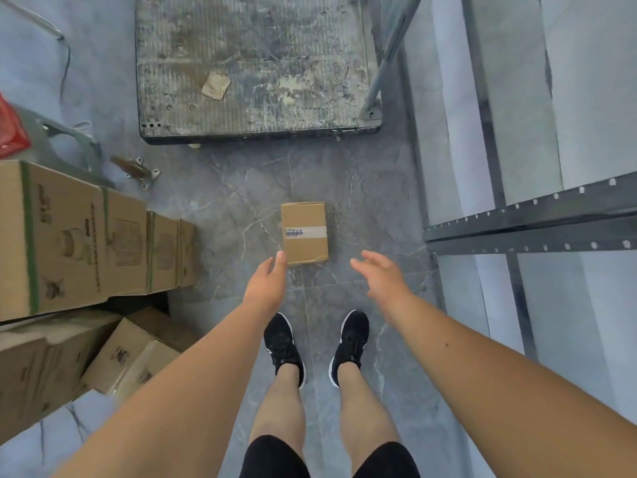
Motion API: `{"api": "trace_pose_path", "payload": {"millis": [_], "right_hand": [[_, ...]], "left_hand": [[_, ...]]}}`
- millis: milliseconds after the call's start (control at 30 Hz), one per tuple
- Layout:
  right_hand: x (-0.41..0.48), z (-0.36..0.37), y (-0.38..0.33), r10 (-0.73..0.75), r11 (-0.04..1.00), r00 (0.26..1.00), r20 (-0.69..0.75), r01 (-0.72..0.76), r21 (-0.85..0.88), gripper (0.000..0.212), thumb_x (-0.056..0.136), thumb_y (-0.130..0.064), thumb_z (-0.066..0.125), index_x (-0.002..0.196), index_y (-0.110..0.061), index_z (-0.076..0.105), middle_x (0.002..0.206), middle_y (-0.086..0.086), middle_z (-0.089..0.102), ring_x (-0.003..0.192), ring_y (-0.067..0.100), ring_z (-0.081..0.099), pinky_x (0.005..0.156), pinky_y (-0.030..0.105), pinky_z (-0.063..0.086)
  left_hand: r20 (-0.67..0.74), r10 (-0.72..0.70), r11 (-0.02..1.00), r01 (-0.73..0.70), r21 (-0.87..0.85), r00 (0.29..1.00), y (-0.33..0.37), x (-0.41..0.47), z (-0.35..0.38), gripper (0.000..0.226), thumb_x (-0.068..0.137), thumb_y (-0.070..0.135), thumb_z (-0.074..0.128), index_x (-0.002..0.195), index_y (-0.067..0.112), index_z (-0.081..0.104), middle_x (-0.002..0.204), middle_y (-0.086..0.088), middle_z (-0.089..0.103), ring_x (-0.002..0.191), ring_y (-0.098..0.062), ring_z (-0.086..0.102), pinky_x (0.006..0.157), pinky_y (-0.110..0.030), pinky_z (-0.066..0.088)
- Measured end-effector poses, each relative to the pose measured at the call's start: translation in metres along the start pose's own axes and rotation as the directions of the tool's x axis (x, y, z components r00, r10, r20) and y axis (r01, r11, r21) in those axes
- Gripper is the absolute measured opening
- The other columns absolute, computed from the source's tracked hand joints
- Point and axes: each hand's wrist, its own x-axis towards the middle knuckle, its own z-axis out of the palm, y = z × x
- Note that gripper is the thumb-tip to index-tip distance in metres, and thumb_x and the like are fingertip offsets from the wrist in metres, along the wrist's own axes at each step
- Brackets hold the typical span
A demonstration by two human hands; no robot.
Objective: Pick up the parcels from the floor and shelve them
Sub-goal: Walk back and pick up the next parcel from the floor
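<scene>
A small brown cardboard parcel (pixel 304 232) with a strip of clear tape and a label lies flat on the grey marble floor, straight ahead of my feet. My left hand (pixel 267 282) hangs open just below the parcel's near left corner, fingertips almost at its edge, holding nothing. My right hand (pixel 381 274) is open to the right of the parcel, a gap of floor between them, fingers spread. The grey metal shelf rack (pixel 527 219) with white boards stands along the right side.
Large cardboard boxes with green straps (pixel 79 236) are stacked on the left, with more boxes (pixel 113 357) lower down. A dirty grey platform trolley (pixel 255 67) sits ahead beyond the parcel. A metal bracket (pixel 138 169) and a red bag (pixel 10 129) lie at the far left.
</scene>
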Motion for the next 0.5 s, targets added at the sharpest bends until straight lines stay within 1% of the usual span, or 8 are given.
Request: {"api": "trace_pose_path", "payload": {"millis": [167,333,500], "right_hand": [[0.057,0.006,0.017,0.046,0.999,0.999,0.025,-0.045,-0.027,0.06,0.097,-0.036,0.071,0.152,-0.023,0.052,0.157,0.007,0.051,0.14,0.025,0.051,0.118,0.05,0.042],[0.114,0.02,0.033,0.054,0.996,0.998,0.028,-0.052,-0.069,0.058,0.098,-0.033,0.071,0.151,-0.02,0.053,0.154,0.007,0.054,0.139,0.024,0.053,0.118,0.05,0.042],[0.167,0.041,0.053,0.073,0.995,0.996,0.045,-0.07,-0.069,0.058,0.1,-0.031,0.069,0.153,-0.019,0.051,0.155,0.007,0.052,0.14,0.023,0.051,0.116,0.044,0.042]], "left_hand": [[-0.021,-0.07,0.996,0.069,-0.062,0.997,-0.01,0.05,0.028,0.069,0.109,0.063,0.031,0.16,0.019,0.046,0.165,-0.008,0.048,0.152,-0.033,0.043,0.121,-0.047,0.033],[-0.024,-0.147,0.985,0.144,-0.096,0.989,-0.033,0.098,0.055,0.07,0.109,0.063,0.029,0.161,0.018,0.044,0.167,-0.007,0.045,0.153,-0.032,0.041,0.121,-0.046,0.031],[0.006,-0.14,0.986,0.14,-0.096,0.99,-0.059,0.144,0.08,0.069,0.107,0.064,0.036,0.159,0.02,0.047,0.164,-0.005,0.05,0.151,-0.03,0.045,0.121,-0.045,0.033]]}}
